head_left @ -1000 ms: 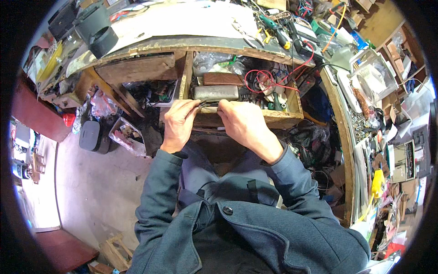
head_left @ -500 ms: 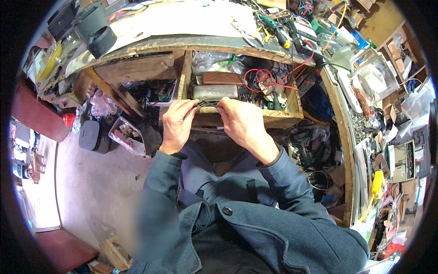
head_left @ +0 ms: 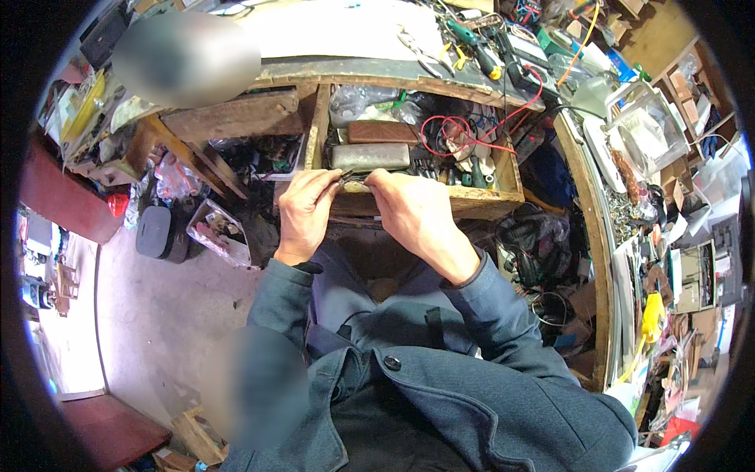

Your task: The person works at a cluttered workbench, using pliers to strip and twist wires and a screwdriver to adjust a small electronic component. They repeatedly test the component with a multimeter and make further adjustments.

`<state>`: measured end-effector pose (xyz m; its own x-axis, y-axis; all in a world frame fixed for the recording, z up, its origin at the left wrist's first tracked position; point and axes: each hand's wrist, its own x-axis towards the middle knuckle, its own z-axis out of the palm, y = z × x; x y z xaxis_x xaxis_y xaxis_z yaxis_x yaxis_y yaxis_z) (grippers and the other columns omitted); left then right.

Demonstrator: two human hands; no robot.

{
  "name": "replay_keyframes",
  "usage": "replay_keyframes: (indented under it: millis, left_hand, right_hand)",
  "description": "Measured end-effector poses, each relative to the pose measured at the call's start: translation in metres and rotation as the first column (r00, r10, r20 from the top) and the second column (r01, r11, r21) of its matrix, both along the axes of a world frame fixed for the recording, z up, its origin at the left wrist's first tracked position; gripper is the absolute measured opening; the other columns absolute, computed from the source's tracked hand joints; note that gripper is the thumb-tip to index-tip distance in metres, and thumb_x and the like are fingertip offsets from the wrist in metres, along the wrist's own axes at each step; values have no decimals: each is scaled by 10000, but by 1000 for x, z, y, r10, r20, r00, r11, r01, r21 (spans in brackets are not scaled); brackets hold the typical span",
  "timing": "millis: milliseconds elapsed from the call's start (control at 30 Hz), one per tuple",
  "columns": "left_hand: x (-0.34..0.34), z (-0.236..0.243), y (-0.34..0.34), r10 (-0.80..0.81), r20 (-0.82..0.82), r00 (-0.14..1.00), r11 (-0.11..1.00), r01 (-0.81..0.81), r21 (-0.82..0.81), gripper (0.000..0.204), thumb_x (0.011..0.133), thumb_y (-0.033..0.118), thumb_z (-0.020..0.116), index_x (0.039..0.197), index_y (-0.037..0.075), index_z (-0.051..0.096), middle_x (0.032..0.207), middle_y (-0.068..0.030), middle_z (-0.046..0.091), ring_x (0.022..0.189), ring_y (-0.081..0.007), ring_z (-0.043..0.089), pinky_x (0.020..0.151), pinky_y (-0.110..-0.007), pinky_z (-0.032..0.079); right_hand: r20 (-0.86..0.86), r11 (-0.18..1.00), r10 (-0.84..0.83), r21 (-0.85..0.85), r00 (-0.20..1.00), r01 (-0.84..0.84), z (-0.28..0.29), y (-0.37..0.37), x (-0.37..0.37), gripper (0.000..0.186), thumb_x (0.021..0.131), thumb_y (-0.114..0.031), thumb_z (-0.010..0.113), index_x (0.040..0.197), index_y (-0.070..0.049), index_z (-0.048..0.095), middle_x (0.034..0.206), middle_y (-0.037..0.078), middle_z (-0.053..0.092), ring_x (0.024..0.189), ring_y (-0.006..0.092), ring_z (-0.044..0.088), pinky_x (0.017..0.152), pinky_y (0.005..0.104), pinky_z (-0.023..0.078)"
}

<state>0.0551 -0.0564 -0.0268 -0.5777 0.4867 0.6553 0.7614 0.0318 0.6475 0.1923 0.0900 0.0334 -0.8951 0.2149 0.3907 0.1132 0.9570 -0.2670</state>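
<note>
My left hand (head_left: 307, 208) and my right hand (head_left: 409, 212) are raised at the front edge of an open wooden drawer (head_left: 480, 200), fingertips pinched on either end of a small thin dark item (head_left: 348, 177); I cannot make out what it is. Just behind my fingers lie a silver-grey oblong case (head_left: 370, 157) and a brown case (head_left: 381, 132), with clear plastic bags (head_left: 354, 102), screwdrivers (head_left: 477, 173) and looped red leads (head_left: 436, 134) also in the drawer.
The bench top (head_left: 314, 31) carries pliers and tools (head_left: 464, 43). A cluttered side bench (head_left: 645, 259) runs down the right. On the floor (head_left: 157, 315) to the left are a dark grey container (head_left: 157, 232) and a white box of odds and ends (head_left: 220, 232).
My right hand has shifted slightly left, closer to my left hand. Both hands keep their pinch on the dark item.
</note>
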Motion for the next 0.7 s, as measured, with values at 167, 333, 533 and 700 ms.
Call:
replay_keyframes:
  millis: [167,333,533,700]
  left_hand:
    - [0,0,1,-12,0,1000,1000,12,4,247,831,-34,756,1075,6,758,994,-141,738,936,-292,698,859,-359,553]
    - [-1,-2,-1,1,0,1000,1000,-1,2,250,830,-40,755,1076,3,757,994,-145,737,934,-292,699,860,-358,553]
    - [-1,-1,0,1,2,1000,1000,-1,3,256,829,-38,757,1080,10,761,997,-143,740,941,-289,703,861,-358,554]
    - [-1,-4,1,21,0,1000,1000,-21,-1,261,821,-43,762,1075,13,769,1002,-142,743,942,-289,705,862,-360,557]
  right_hand:
    - [-13,1000,15,24,1000,-15,-1,1,-1,97,942,-160,644,1009,-93,664,818,145,716,742,351,713,631,449,550]
    - [-11,999,7,43,1000,-6,-1,0,0,92,933,-156,650,1000,-96,667,804,137,710,731,345,712,627,445,549]
    - [-29,998,26,59,999,-24,-4,-3,-4,75,919,-145,655,974,-95,653,774,135,689,711,342,704,607,440,546]
    - [14,991,43,129,999,-45,-5,-3,-11,86,895,-135,642,948,-86,595,767,117,662,667,321,701,579,443,555]
